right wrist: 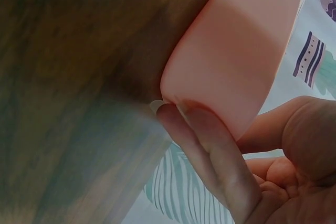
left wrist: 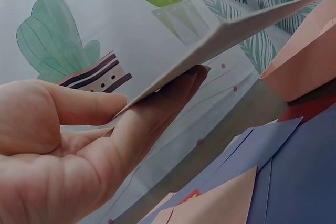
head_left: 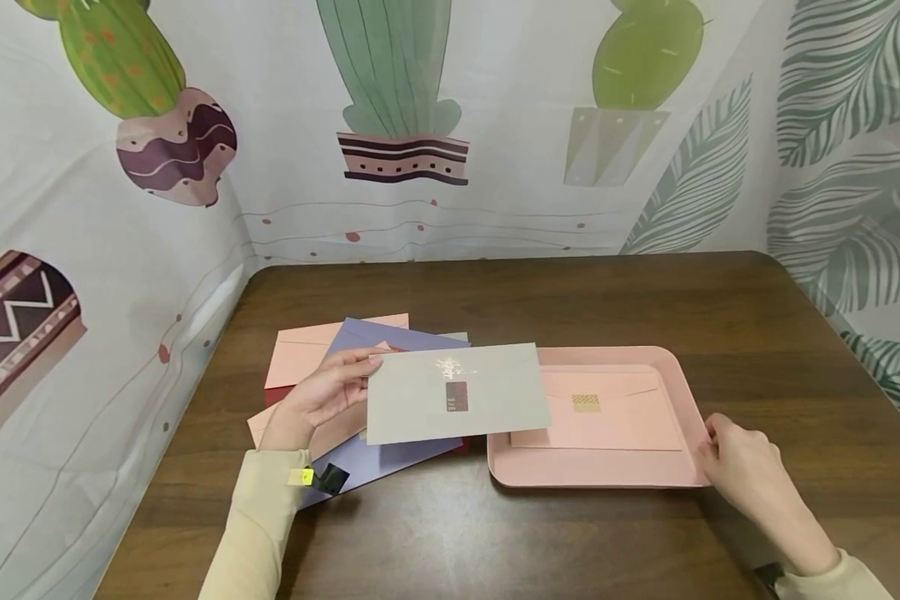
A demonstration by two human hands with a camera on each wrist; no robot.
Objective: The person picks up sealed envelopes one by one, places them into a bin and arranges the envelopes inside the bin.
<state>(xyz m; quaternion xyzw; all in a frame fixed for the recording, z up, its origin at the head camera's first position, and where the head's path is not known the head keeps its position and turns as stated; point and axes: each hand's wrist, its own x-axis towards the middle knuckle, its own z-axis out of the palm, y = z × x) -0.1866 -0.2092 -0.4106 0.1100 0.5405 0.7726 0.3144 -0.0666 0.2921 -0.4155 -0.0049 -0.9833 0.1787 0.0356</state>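
In the head view my left hand [head_left: 321, 393] pinches the left end of a pale grey-green envelope [head_left: 412, 408], thumb above and fingers below. The envelope is raised over the pile, and its right end overlaps the left part of a pink tray [head_left: 592, 468]. A pink envelope [head_left: 607, 425] with a gold patch lies inside the tray. My right hand [head_left: 750, 462] grips the tray's right edge; the right wrist view shows the thumb and fingers [right wrist: 210, 140] on either side of the tray wall [right wrist: 220, 61].
Left of the tray lies a loose pile of envelopes: a blue one [head_left: 390, 468], a pink one [head_left: 307, 358], a red one mostly covered, and others. They rest on a brown wooden table [head_left: 570, 296]. A cactus-print cloth [head_left: 525, 100] hangs behind the table's far edge.
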